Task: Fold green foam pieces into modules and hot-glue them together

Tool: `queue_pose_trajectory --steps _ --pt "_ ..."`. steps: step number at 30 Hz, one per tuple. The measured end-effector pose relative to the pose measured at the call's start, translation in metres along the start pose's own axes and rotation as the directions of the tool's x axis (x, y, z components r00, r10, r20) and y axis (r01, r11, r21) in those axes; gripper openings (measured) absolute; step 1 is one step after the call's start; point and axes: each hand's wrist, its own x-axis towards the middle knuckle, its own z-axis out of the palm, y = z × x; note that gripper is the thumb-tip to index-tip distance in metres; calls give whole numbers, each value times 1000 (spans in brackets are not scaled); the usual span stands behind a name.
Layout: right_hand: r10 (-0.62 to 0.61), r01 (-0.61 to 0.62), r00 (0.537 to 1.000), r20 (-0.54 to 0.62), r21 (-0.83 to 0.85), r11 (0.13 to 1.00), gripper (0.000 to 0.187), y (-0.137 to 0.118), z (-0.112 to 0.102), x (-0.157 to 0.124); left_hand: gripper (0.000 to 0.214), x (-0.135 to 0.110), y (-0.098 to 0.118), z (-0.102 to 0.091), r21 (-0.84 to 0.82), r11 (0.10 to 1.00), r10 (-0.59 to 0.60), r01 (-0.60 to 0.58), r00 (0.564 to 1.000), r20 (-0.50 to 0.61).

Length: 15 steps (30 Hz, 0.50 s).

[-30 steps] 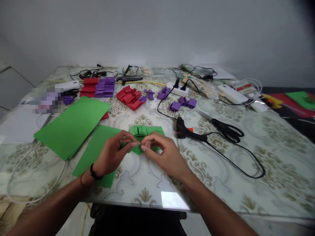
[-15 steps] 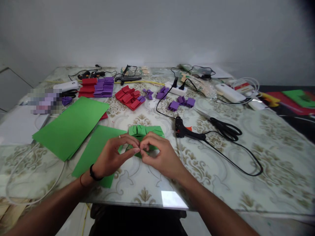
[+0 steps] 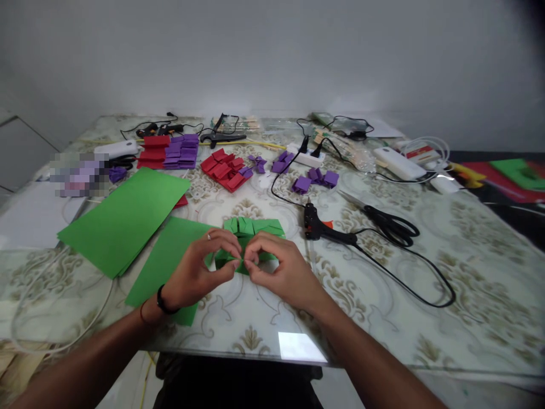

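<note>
Fingertip to fingertip, my left hand (image 3: 203,266) and my right hand (image 3: 283,270) pinch above a folded green paper piece (image 3: 251,226) at the near middle of the table. Whatever lies in the pinches is too small to make out; it could be a thin strand or an edge of the green paper. Part of the folded piece is hidden behind my fingers. Under my left wrist lies a flat green sheet (image 3: 170,255). To the right of my right hand rests a black glue gun (image 3: 327,230), its nozzle pointing away from me.
Black-handled scissors (image 3: 389,221) lie beyond the glue gun's cord. Green sheets (image 3: 128,218) are stacked at left. Folded red pieces (image 3: 225,170) and purple pieces (image 3: 315,179) sit farther back, near a white power strip (image 3: 306,154). White power banks (image 3: 398,163) stand at right.
The two hands' fingertips have parted slightly, with thumbs and forefingers still pinched. The whole view has shifted a little; the other things lie as before.
</note>
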Motion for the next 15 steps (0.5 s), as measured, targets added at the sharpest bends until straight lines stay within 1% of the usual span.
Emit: queue_pose_trajectory --steps 4,10,15 --pt "3 -3 1000 22 -1 1000 16 1 1 0 9 0 -1 -3 -32 999 -22 23 1000 16" --pt "9 -9 1000 0 -2 1000 17 0 -3 -1 13 1 -1 -7 -73 994 -85 85 996 12" --pt "37 -37 999 -8 11 999 14 -1 -3 0 12 1 0 -8 -85 993 -86 86 996 2"
